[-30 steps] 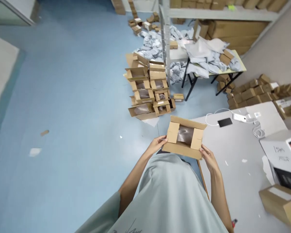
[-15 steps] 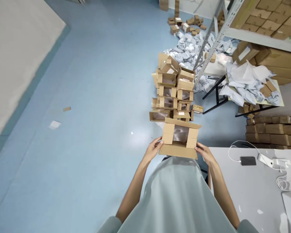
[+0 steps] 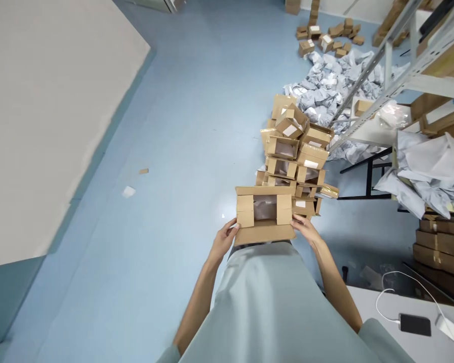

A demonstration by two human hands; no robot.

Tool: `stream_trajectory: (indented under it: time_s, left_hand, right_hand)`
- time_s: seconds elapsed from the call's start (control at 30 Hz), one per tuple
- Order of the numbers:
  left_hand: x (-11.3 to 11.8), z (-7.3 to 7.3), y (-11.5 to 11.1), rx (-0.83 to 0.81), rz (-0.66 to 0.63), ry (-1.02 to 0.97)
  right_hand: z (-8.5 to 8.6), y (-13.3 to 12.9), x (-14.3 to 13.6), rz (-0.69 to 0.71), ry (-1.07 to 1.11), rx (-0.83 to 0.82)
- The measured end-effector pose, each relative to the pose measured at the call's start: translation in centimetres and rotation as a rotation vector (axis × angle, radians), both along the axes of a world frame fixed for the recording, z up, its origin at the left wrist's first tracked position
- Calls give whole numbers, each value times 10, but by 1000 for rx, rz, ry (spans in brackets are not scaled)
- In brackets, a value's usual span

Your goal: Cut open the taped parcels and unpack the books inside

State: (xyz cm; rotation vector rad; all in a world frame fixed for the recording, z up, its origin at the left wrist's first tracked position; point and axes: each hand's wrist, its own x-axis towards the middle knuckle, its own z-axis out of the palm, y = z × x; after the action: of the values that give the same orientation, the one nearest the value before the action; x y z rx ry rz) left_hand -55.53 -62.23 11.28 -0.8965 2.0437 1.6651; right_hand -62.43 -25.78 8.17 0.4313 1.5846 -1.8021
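Note:
Between my two hands is an open cardboard box, held in front of my waist with its flaps spread and a greyish plastic-looking lining or bag showing inside. My left hand grips its left side, thumb near the lower flap. On the opposite side my right hand grips the box, with part of the fingers hidden by the cardboard. Just beyond the held box stands a stack of open cardboard boxes on the floor, several with similar grey contents.
Grey mailing bags lie heaped behind the stack, with small cartons farther back. A metal rack rises at the right. A white table holding a phone and cable is at lower right. A pale wall borders the left.
My view has turned, so the stack, rack and table sit farther right and partly lower. The box has shifted left in view, still between both hands.

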Motion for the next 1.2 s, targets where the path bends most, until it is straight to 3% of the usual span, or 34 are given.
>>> stream_trajectory:
  time_s: [0.1, 0.23, 0.4, 0.53, 0.67, 0.77, 0.87, 0.97, 1.2]
  left_hand:
    - [-20, -3, -28, 4, 33, -37]
    - [-42, -11, -91, 10, 42, -102]
    - [-74, -32, -197, -11, -11, -167]
    - [-94, -41, -288, -44, -55, -197]
    - [-102, -41, -373, -93, -6, -203]
    - [-113, -45, -422, -105, 68, -195]
    - [-140, -55, -453, -82, 124, -181]
    - [-188, -70, -467, -52, 114, -163]
    - [-354, -124, -461, -22, -23, -136]
  right_hand:
    - [-5, -32, -28, 39, -20, -11]
    - [-19, -95, -51, 95, -6, -58]
    - [-43, -201, -62, 34, -10, -50]
    - [-47, -294, -69, -49, -55, -37]
    - [-47, -381, -92, -20, -79, -63]
    - [-55, -434, -115, -4, -89, -49]
    - [-70, -469, -142, -14, -83, -15]
    - [-90, -486, -178, -34, -62, 7]
    - [-152, -486, -309, -180, 51, 163]
